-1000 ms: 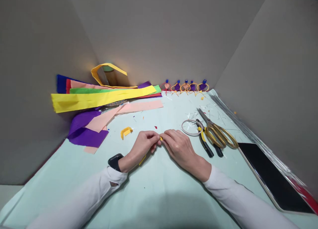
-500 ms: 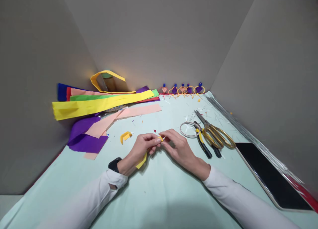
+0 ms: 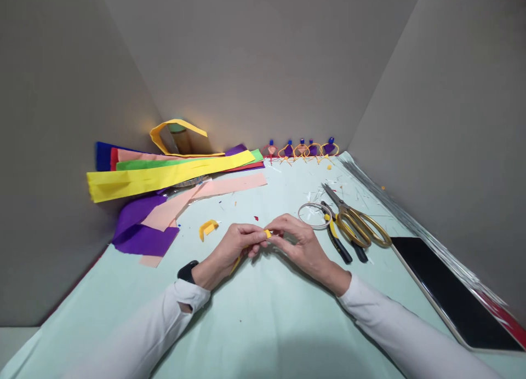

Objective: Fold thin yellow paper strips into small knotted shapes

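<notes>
Between my two hands is a small folded end of a yellow paper strip (image 3: 268, 234). My left hand (image 3: 240, 245) pinches it between thumb and forefinger, and more of the strip hangs under the palm, mostly hidden. From the other side my right hand (image 3: 298, 245) closes thumb and forefinger on the same end; the exact contact is too small to see. A loose folded orange-yellow paper piece (image 3: 208, 227) lies left of my hands. Just beyond my right hand are a wire ring (image 3: 304, 221), black-and-yellow pliers (image 3: 339, 246) and gold-handled scissors (image 3: 354, 225).
Coloured paper strips (image 3: 168, 181) and a purple sheet (image 3: 139, 225) are piled at the left. Several small figures (image 3: 302, 149) with blue tops stand along the back wall. A black tablet (image 3: 452, 291) and a bundle of wires (image 3: 415, 236) lie at the right; scraps dot the cloth.
The hanging tail of the yellow strip has drawn in under my left hand and shows less. The folded end between my fingertips shows more. My hands have barely moved.
</notes>
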Demonstrator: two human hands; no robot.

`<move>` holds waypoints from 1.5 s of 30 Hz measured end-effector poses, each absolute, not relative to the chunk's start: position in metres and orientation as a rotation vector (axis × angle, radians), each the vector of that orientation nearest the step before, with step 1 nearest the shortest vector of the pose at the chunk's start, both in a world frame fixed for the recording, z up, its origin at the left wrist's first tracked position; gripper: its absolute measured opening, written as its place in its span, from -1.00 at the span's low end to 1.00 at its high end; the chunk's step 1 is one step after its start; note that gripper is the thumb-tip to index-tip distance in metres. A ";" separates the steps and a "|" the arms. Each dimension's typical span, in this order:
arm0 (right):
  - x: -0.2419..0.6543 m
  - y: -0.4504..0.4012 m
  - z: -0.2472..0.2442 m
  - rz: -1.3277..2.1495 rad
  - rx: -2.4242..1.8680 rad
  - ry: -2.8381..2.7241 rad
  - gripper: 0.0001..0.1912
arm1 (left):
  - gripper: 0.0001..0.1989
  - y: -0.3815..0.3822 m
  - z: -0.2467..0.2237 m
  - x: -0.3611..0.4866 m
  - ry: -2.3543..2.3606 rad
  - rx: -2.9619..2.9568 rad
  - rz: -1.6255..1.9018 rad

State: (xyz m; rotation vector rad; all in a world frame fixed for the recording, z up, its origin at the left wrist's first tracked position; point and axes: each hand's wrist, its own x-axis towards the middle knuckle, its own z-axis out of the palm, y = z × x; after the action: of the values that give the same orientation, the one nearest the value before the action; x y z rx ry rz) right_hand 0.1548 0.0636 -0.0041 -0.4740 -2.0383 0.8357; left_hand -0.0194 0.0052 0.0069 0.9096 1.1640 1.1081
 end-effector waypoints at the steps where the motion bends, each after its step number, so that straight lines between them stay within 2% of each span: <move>1: 0.156 0.065 -0.006 0.770 -0.457 -2.060 -0.90 | -0.80 0.005 0.007 -0.020 1.182 0.934 1.111; 11: 0.159 0.066 -0.007 0.101 -0.447 -2.402 -0.86 | -0.81 0.006 0.001 -0.020 1.348 1.129 1.065; 20: 0.155 0.059 -0.004 -0.128 -0.500 -2.503 -0.84 | -0.72 0.005 -0.002 -0.015 1.426 1.270 1.019; 22: 0.155 0.058 -0.004 -0.069 -0.497 -2.479 -0.84 | -0.72 0.005 -0.002 -0.016 1.414 1.239 1.044; 28: 0.156 0.061 -0.006 0.452 -0.528 -2.267 -0.93 | -0.74 0.005 0.004 -0.018 1.279 1.032 1.123; 37: 0.154 0.057 -0.006 0.064 -0.514 -2.408 -0.87 | -0.72 0.001 0.004 -0.013 1.380 1.246 1.108; 45: 0.156 0.060 0.000 0.647 -0.494 -2.152 -0.90 | -0.73 0.004 0.005 -0.019 1.088 0.924 1.134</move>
State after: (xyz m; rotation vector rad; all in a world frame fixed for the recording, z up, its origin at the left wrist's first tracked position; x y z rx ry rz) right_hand 0.1556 0.0596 0.0002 -0.4936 -2.1521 0.6467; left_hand -0.0194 0.0041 0.0050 0.9236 1.0883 1.1343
